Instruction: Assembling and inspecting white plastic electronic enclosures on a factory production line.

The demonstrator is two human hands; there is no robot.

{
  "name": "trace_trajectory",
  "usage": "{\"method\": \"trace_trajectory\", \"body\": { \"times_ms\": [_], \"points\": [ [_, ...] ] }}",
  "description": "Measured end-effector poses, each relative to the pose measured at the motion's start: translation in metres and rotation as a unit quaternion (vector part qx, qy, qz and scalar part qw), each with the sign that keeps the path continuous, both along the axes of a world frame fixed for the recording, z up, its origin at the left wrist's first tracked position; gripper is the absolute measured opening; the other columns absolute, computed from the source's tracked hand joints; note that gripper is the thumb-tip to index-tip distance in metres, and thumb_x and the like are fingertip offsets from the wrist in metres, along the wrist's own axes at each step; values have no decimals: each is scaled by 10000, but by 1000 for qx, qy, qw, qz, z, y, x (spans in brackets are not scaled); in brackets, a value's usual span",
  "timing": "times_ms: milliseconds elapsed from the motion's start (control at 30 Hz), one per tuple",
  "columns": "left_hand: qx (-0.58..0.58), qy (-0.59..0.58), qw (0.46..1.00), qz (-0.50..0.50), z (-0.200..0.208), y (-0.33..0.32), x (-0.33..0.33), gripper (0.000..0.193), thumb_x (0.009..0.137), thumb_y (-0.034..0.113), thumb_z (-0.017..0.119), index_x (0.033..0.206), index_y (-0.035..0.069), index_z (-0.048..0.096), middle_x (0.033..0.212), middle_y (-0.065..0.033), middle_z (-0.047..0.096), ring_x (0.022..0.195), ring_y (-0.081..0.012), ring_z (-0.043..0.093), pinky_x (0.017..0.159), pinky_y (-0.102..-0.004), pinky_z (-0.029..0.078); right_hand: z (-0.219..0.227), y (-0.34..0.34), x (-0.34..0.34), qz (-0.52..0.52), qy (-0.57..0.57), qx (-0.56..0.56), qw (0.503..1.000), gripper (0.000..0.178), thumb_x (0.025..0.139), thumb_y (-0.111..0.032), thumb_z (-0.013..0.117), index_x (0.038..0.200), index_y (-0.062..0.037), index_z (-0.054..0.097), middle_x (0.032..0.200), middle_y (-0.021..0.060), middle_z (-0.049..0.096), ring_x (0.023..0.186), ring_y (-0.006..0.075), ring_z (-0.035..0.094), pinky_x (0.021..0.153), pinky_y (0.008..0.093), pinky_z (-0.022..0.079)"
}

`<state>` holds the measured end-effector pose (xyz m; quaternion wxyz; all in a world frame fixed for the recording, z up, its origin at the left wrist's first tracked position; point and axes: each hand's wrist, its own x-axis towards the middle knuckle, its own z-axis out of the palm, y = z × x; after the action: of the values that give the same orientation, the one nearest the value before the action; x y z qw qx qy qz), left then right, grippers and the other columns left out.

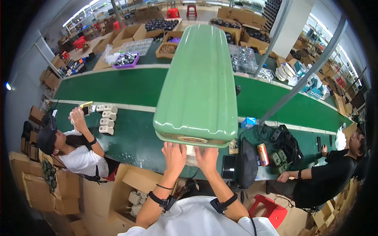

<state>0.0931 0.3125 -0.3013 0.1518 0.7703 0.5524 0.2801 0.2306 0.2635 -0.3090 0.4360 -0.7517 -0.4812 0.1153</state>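
Observation:
A large glossy green cover (197, 82) fills the middle of the view and hides most of what lies beneath it. At its near edge my left hand (174, 158) and my right hand (207, 159) are close together, their fingertips hidden under the cover. Between them part of an off-white plastic piece (191, 152) shows. Both hands appear closed on its sides; its full shape is hidden. A black phone-like slab (228, 167) lies on the table to the right of my right hand.
Off-white housings (107, 120) stand in a row at left, near a co-worker (84, 153). Another co-worker (327, 173) sits at right beside green housings (280, 159), a can (262, 154) and a black bag (248, 163). An open carton (132, 188) stands below; a green belt (118, 88) runs behind.

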Motion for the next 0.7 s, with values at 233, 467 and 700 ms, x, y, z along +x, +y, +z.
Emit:
{"method": "trace_trajectory", "body": {
  "times_ms": [233, 467, 700],
  "points": [
    [40, -15, 999, -30, -8, -4, 22, 989, 777, 416, 809, 1418, -181, 349, 1426, -409, 392, 1364, -533, 358, 1119, -589, 304, 106, 53, 90, 34, 293, 251, 922, 319, 1054, -253, 569, 1275, -27, 617, 1141, 73, 653, 876, 109, 562, 763, 257, 461],
    [55, -29, 998, -17, -14, -2, 31, 968, 720, 363, 843, 1387, -176, 395, 1363, -393, 451, 1296, -540, 401, 1130, -575, 313, 186, 53, 106, 142, 482, 198, 842, 426, 1091, -366, 477, 1156, 13, 663, 1037, 93, 698, 845, 103, 572, 704, 275, 440],
    [27, -66, 997, -8, -11, -1, 38, 726, 721, 324, 851, 1288, -31, 569, 1302, -249, 567, 1246, -453, 480, 1073, -532, 363, 129, -28, 71, 118, 488, 105, 859, 220, 1015, -112, 593, 1192, 18, 610, 1153, 80, 648, 971, 161, 620, 901, 346, 511]
  ]
}}
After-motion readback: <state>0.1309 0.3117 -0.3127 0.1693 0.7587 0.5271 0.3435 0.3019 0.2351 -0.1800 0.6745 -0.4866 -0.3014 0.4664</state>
